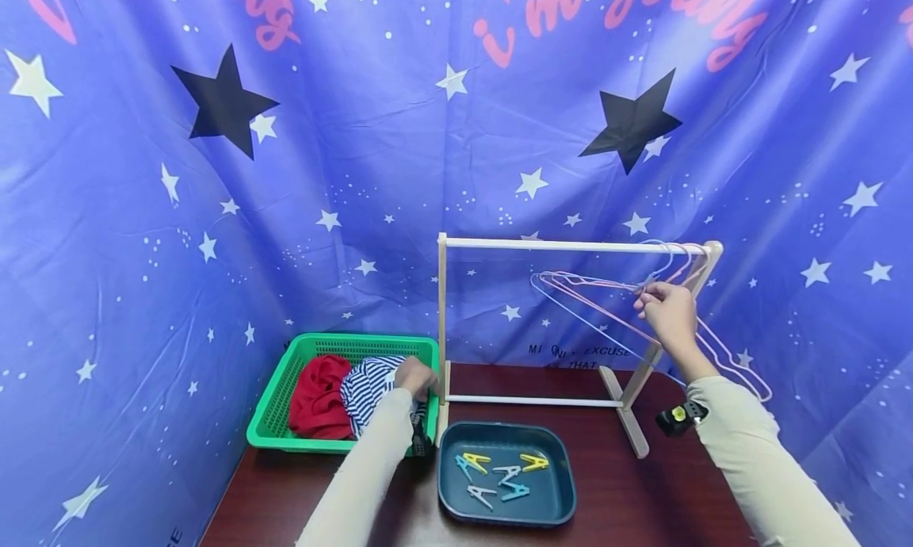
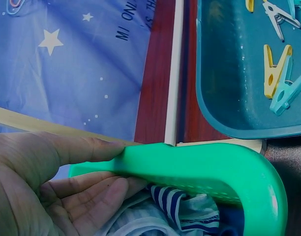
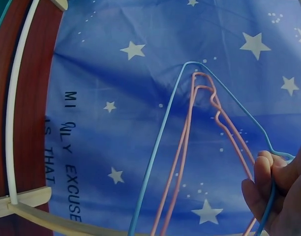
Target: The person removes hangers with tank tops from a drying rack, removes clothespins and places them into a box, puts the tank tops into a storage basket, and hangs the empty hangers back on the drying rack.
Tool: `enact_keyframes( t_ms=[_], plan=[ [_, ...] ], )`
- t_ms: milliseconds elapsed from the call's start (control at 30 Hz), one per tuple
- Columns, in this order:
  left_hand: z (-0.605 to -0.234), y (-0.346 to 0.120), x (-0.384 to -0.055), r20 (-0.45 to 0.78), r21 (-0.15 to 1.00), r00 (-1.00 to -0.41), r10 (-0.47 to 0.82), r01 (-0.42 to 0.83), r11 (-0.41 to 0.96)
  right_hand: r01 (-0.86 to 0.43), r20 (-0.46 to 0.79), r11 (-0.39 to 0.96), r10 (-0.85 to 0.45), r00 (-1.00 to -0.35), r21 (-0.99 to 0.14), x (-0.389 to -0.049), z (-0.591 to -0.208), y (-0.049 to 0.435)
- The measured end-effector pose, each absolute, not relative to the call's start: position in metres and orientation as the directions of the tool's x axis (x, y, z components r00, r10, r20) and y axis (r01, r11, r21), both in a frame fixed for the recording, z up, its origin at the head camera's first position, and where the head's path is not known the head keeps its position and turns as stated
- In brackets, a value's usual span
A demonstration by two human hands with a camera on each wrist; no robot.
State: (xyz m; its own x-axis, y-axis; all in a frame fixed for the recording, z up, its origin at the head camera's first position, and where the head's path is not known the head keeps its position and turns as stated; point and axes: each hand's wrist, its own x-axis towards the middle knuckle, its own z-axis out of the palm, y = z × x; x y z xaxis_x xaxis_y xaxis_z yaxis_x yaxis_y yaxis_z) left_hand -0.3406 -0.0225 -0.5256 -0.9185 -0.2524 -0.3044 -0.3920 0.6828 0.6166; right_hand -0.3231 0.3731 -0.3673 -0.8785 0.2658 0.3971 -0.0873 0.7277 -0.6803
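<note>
My left hand (image 1: 416, 376) is at the right side of a green basket (image 1: 307, 445). In the left wrist view its thumb lies over the green rim (image 2: 190, 160) and the other fingers are inside, pinching it. Inside lie a blue-and-white striped garment (image 1: 367, 387) and a red garment (image 1: 319, 396). My right hand (image 1: 670, 313) pinches a blue hanger (image 3: 157, 147) near the base of its hook. That hanger and pink hangers (image 3: 183, 147) hang at the right end of a wooden rack's top bar (image 1: 542, 246).
A dark blue tray (image 1: 506, 517) with several clothespins (image 1: 515, 492) stands in front of the rack on the brown table (image 1: 606, 499). The rack's left post (image 1: 443, 309) rises right beside the basket. A purple star-printed curtain (image 1: 399, 190) hangs behind and at both sides.
</note>
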Motion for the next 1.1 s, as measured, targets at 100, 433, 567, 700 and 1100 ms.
enact_keyframes(
  t_ms=[100,433,567,700,1100],
  plan=[
    [-0.525,-0.022,-0.339,-0.304,0.62,-0.918,-0.254,-0.394,0.679,-0.074,0.39,0.737,0.267,-0.881,-0.672,-0.323,-0.37,0.374],
    [-0.525,-0.023,-0.34,-0.298,0.627,-0.919,-0.256,-0.391,0.674,-0.104,0.413,0.736,0.252,-0.875,-0.669,-0.328,-0.375,0.373],
    [-0.526,-0.023,-0.341,-0.295,0.612,-0.92,-0.258,-0.389,0.688,-0.057,0.409,0.767,0.277,-0.87,-0.639,-0.33,-0.376,0.374],
    [-0.524,-0.023,-0.342,-0.307,0.606,-0.915,-0.263,-0.401,0.687,-0.009,0.415,0.793,0.309,-0.856,-0.61,-0.33,-0.377,0.375],
    [-0.523,-0.021,-0.339,-0.315,0.614,-0.91,-0.27,-0.412,0.673,0.002,0.427,0.778,0.346,-0.836,-0.628,-0.336,-0.382,0.376]
  ],
)
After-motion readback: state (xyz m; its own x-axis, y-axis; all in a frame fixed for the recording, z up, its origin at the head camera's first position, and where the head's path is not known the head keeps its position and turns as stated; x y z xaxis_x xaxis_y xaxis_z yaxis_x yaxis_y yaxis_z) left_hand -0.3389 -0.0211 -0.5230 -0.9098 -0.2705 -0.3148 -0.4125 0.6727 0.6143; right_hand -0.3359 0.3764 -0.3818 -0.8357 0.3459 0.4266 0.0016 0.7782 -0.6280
